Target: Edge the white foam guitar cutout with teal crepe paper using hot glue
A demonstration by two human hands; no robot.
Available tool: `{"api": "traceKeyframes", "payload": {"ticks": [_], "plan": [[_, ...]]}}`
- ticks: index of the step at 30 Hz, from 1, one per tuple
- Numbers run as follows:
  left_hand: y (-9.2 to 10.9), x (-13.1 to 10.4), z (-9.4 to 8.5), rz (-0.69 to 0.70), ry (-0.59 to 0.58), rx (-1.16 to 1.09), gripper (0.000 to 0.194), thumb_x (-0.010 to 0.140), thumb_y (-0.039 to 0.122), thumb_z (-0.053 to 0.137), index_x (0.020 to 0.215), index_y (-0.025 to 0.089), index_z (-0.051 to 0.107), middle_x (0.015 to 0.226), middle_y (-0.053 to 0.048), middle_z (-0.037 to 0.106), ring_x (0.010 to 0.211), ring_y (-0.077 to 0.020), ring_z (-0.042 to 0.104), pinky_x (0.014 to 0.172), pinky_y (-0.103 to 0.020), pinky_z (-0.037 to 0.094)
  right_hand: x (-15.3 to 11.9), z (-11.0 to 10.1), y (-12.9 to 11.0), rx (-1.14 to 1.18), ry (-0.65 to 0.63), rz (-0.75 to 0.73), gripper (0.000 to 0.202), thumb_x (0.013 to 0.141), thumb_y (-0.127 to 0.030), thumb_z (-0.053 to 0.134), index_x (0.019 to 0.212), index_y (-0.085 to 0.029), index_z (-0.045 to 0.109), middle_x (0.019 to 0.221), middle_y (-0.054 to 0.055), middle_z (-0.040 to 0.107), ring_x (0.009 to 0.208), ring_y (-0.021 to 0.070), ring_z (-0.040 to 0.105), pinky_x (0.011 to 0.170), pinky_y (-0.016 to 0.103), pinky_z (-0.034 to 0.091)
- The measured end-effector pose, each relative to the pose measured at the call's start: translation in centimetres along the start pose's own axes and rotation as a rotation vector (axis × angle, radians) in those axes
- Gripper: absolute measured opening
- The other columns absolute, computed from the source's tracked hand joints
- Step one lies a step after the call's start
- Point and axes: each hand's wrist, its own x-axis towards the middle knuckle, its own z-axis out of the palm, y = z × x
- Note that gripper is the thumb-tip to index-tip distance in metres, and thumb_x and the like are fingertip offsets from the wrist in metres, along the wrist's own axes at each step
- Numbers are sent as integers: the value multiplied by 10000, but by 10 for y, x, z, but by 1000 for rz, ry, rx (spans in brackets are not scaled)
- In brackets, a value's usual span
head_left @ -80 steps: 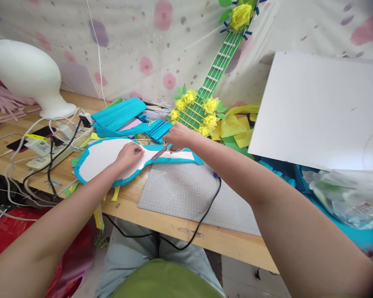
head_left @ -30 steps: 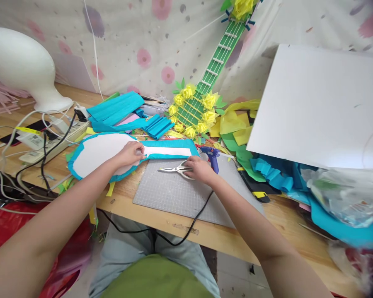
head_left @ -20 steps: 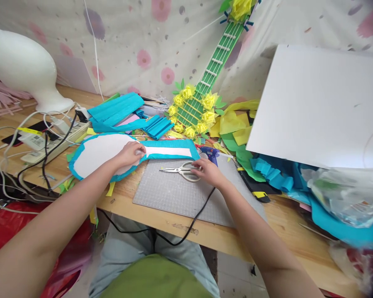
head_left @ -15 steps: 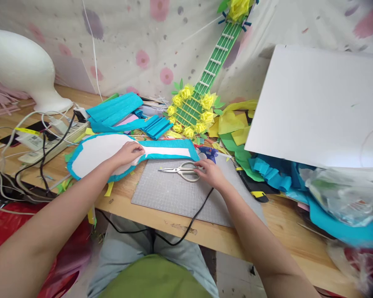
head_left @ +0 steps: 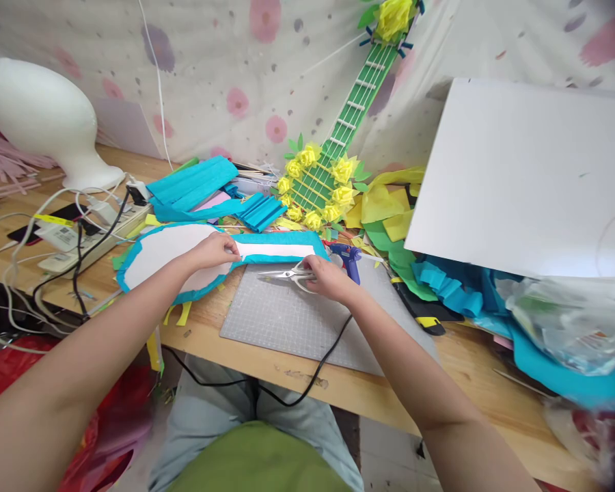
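A guitar-shaped white board (head_left: 156, 253) with a blue crepe-paper border lies on the table, its neck pointing right. My left hand (head_left: 212, 251) is closed, fingertips pinched on the board where the body meets the neck. With fingers around the handles, my right hand (head_left: 328, 277) grips a pair of scissors (head_left: 284, 275), blades pointing left, just below the neck. Beside that hand a blue glue gun (head_left: 349, 258) rests at the cutting mat's top edge. The grey cutting mat (head_left: 281, 321) lies beneath the scissors.
Behind stands a green paper guitar (head_left: 356, 109) with yellow paper roses. Folded blue crepe paper (head_left: 192, 181) lies back left, near a power strip (head_left: 102, 239) with tangled cables and a foam head (head_left: 46, 116). A white board (head_left: 517, 178) leans at right over paper scraps.
My right hand has moved slightly left and closed around the scissors' handles, shifting them a little left and up. My left hand stays at the same spot on the board.
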Motion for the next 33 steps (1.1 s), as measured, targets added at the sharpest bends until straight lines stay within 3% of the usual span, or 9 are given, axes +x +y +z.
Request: {"api": "traceKeyframes", "payload": {"ticks": [5,10,14,20,28,33], "plan": [[-3,-1,0,15,10,45,205,637,368,562,624,189,661,732,-20,684,737,-176,607,724,-260,434,16,-9,-4,-71,101,-102,254,755,-167,572,1005,-155,529,1062,117,586,995,213,524,826,308,380],[0,-3,-2,2,6,33,208,639,365,562,623,182,661,708,-27,676,714,-176,601,679,-255,429,34,-17,-6,-60,146,-184,350,792,-393,572,1037,-145,543,1075,118,594,1002,221,525,822,297,378],[0,-3,-3,6,-19,7,204,625,367,570,616,182,653,702,-22,672,706,-174,597,663,-250,427,55,-18,-4,-144,18,-131,520,708,-573,595,1001,-145,555,986,118,616,913,235,548,723,287,369],[-1,0,-2,-17,-34,-35,223,619,382,574,617,173,654,690,-22,667,689,-165,591,659,-243,428,85,-21,-4,-138,-221,-98,518,636,-604,636,967,-209,571,907,42,647,773,185,561,556,235,287],[-1,2,-4,-42,-61,-4,259,621,411,570,647,171,666,702,-21,670,682,-156,582,631,-231,421,107,-13,-11,-176,-269,-225,498,647,-650,581,902,-223,601,851,37,653,732,173,551,540,242,254],[1,2,-4,-32,-62,-6,248,619,399,565,635,173,663,694,-24,663,681,-159,584,628,-235,422,110,-8,-13,-194,-253,-228,457,675,-650,557,863,-237,611,817,20,655,720,164,549,539,244,254]]}}
